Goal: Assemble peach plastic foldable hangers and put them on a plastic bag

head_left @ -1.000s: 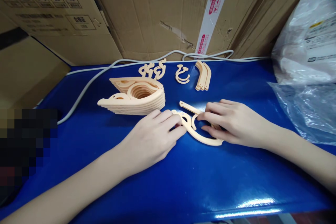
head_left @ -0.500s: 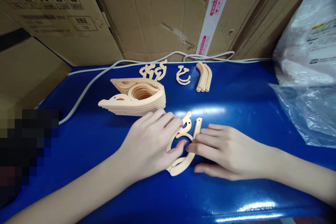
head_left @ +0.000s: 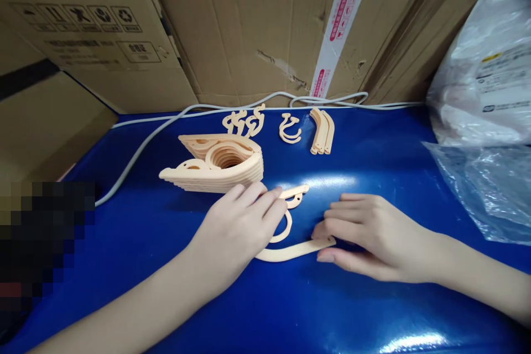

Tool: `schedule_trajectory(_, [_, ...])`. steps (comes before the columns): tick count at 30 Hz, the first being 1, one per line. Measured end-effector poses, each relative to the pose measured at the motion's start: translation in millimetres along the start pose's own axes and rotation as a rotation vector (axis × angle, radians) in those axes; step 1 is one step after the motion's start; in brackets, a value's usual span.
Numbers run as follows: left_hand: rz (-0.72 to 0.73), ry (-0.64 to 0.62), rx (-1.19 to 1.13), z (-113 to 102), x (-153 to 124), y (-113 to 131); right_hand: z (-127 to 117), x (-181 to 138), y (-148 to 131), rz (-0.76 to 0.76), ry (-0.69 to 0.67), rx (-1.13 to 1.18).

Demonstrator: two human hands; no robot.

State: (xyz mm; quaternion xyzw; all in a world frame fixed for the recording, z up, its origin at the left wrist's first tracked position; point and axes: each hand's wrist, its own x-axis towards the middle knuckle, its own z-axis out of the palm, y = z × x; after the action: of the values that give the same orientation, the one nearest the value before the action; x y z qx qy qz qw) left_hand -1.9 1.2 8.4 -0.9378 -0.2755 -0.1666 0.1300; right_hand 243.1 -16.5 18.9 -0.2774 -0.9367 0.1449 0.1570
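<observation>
My left hand (head_left: 244, 218) is closed around a beige plastic folding hanger (head_left: 286, 253) just above the blue table, hiding its left part. One hanger arm extends right along the bottom. The other shows at the top, with a small notched piece and the curved hook between them. My right hand (head_left: 367, 238) pinches the tip of the lower arm between thumb and fingers. Directly behind my left hand, a stack of folded hangers (head_left: 211, 180) stands on the table.
Loose small hook pieces (head_left: 249, 121), another hook pair (head_left: 289, 128) and several curved arms (head_left: 321, 131) lie farther back. A white cable (head_left: 153, 134) runs before the cardboard boxes (head_left: 249, 22). Clear plastic bags (head_left: 477, 188) are at the right, and a pixelated dark area covers the left.
The hanger has turned, and its lower arm has swung outward to the right, opening the shape. My right hand moved slightly right with the arm's tip. The view has tilted slightly.
</observation>
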Motion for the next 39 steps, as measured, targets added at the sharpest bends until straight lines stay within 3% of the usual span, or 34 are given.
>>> schedule_trajectory(5, [0.016, 0.034, 0.108, -0.3, 0.1, -0.4, -22.0, 24.4, 24.9, 0.06, 0.063, -0.24])
schedule_trajectory(10, [0.014, 0.068, 0.151, 1.9, -1.1, -1.6, -47.7, 84.8, 73.2, 0.052, 0.009, -0.543])
schedule_trajectory(14, [0.005, 0.103, 0.131, 0.7, -1.1, -1.4, -43.9, 131.1, 101.2, -0.01, -0.03, -0.616])
schedule_trajectory(18, [0.004, 0.103, 0.136, -0.5, -2.1, -0.9, -31.5, 156.4, 110.3, -0.117, -0.09, -0.817])
schedule_trajectory(22, [-0.002, 0.094, 0.078, -1.1, -3.3, 1.1, -25.9, 165.8, 109.2, -0.21, -0.154, -0.908])
schedule_trajectory(29, [0.134, 0.048, -0.318, -3.6, -1.3, 9.5, -25.5, 173.7, 98.9, -0.343, -0.239, -1.014])
schedule_trajectory(34, [0.142, 0.016, -0.347, 0.1, -1.4, 11.7, -26.9, 176.8, 94.9, -0.409, -0.3, -1.065])
schedule_trajectory(39, [0.156, 0.075, -0.319, -1.1, -2.1, 12.6, -55.3, 157.9, 85.6, -0.295, -0.205, -1.11])
